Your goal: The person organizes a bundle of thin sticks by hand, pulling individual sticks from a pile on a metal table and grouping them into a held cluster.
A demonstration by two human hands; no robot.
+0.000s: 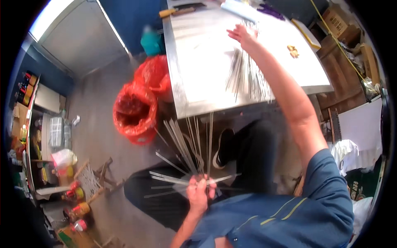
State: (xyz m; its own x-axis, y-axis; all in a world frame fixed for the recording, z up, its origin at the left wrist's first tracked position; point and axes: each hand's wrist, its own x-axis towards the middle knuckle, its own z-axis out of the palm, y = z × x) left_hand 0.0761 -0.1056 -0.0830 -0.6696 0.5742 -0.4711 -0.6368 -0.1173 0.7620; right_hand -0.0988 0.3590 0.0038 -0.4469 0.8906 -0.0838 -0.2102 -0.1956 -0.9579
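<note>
Over my lap, my left hand (198,194) is closed around the gathered ends of several long, thin, pale strips (178,138). Their free ends fan out to the left and toward the table. My right arm stretches across the white table (198,62), with my right hand (245,36) at a loose bundle of similar thin strips (244,76). The fingers of that hand are extended and a little apart, and no strip shows in them. Whether the strips are metal or another material, I cannot tell.
Left of the table stand two bins lined with red bags (136,113) and a teal container (151,42). A yellow-handled tool (167,13) lies at the far table edge, and a small yellowish item (293,51) farther right. Shelves with bottles (76,193) line the left.
</note>
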